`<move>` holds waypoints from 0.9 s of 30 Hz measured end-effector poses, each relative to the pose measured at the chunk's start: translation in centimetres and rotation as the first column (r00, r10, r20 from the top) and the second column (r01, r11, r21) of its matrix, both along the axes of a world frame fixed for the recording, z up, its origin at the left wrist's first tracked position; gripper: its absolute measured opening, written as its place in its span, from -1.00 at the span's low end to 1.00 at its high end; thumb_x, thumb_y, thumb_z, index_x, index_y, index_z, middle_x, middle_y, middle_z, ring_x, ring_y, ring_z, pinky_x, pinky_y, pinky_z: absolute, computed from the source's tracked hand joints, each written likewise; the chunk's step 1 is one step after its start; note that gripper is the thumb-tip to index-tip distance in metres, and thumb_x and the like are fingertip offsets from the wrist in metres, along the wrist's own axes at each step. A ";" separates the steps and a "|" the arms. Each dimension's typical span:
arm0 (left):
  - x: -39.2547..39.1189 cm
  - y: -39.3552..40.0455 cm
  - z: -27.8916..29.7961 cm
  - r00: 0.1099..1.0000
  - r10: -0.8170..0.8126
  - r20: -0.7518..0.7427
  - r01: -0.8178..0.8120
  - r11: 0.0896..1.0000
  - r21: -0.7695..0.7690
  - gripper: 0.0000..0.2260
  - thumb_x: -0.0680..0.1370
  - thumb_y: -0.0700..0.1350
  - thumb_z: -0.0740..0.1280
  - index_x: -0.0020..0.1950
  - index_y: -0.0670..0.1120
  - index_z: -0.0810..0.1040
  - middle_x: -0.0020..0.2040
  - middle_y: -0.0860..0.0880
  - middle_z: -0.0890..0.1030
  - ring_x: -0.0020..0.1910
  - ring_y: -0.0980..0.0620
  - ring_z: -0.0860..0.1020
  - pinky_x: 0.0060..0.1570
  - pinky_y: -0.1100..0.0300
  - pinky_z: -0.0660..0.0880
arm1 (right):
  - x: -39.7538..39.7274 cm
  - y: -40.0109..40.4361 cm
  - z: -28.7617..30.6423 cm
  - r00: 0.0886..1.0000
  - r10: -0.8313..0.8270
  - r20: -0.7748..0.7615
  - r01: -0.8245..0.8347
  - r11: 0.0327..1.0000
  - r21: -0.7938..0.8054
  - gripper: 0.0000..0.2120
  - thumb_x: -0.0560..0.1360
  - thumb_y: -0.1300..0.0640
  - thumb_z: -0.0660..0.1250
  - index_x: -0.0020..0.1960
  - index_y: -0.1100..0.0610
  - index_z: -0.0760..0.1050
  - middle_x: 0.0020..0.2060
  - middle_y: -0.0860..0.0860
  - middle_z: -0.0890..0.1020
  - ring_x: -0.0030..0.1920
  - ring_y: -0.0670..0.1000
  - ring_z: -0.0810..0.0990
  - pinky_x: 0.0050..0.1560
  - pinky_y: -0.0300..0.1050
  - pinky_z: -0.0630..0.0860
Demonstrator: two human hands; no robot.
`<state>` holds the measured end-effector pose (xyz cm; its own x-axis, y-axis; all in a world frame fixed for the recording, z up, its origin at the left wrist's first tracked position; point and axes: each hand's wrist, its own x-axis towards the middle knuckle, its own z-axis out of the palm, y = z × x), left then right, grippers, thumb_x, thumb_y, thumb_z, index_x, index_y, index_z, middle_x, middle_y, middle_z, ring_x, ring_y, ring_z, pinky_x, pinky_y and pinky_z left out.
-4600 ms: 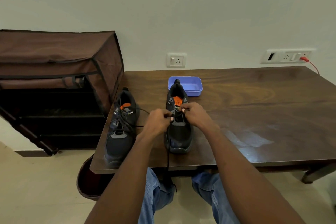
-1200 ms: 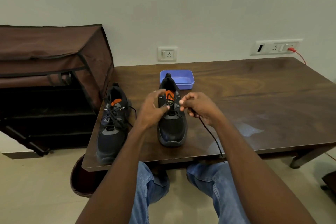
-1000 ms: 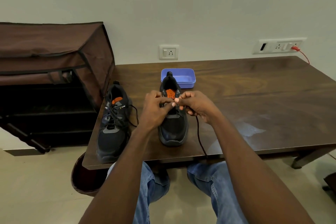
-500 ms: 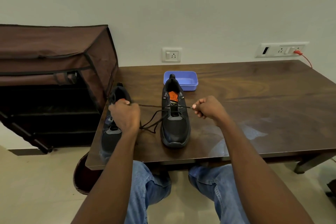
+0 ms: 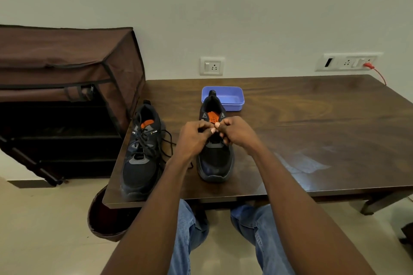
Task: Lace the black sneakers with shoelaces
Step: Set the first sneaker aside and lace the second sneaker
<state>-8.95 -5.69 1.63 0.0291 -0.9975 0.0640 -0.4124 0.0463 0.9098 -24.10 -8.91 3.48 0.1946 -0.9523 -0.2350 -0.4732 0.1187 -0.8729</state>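
Two black sneakers with orange tongue tags stand on the dark wooden table [image 5: 312, 123], toes toward me. The left sneaker [image 5: 142, 152] is laced, its black lace ends trailing loose on the table to its right. Over the upper eyelets of the right sneaker [image 5: 215, 158], my left hand [image 5: 193, 138] and my right hand [image 5: 237, 131] meet, fingertips nearly touching. Both hands pinch the black shoelace [image 5: 213, 131], which is mostly hidden by my fingers.
A blue plastic tray [image 5: 232, 98] sits right behind the right sneaker. A brown fabric shoe rack [image 5: 67, 87] stands against the table's left side. A round brown basket [image 5: 102, 219] is on the floor under the table's left corner. Wall sockets line the wall behind.
Half a second ago my hands were spread wide apart, pulling the lace taut to both sides. They have since come back together over the right sneaker's upper eyelets.
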 end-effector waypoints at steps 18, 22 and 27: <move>-2.7 -1.5 -1.4 0.685 0.127 0.718 -0.054 0.991 -0.123 -0.81 0.57 -0.08 0.34 0.13 -0.09 0.65 0.16 -0.07 0.39 0.15 -0.05 0.34 0.18 0.07 0.36 | -0.5 -2.0 -4.2 0.928 -0.174 -0.331 0.215 0.972 0.092 -0.80 0.56 0.11 0.35 0.06 0.24 0.56 -0.09 0.14 0.59 -0.10 0.10 0.55 -0.24 -0.08 0.40; -2.6 -2.1 -1.9 0.753 0.028 0.658 -0.021 1.000 -0.019 -0.83 0.59 -0.07 0.33 0.12 -0.06 0.66 0.21 -0.03 0.31 0.20 -0.07 0.26 0.23 0.06 0.23 | -0.8 -2.3 -4.8 0.928 -0.179 -0.325 0.218 0.972 0.088 -0.85 0.56 0.09 0.36 -0.04 0.18 0.52 -0.12 0.13 0.60 -0.14 0.09 0.55 -0.24 -0.08 0.42; -2.2 -2.1 -2.4 0.900 0.011 0.435 -0.065 0.992 0.109 -0.90 0.61 -0.08 0.32 -0.02 0.01 0.64 0.27 0.00 0.24 0.24 -0.06 0.22 0.20 0.14 0.09 | -1.1 -2.5 -5.3 0.930 -0.191 -0.315 0.221 0.973 0.061 -0.85 0.54 0.10 0.39 -0.08 0.16 0.47 -0.12 0.11 0.55 -0.13 0.07 0.51 -0.23 -0.09 0.38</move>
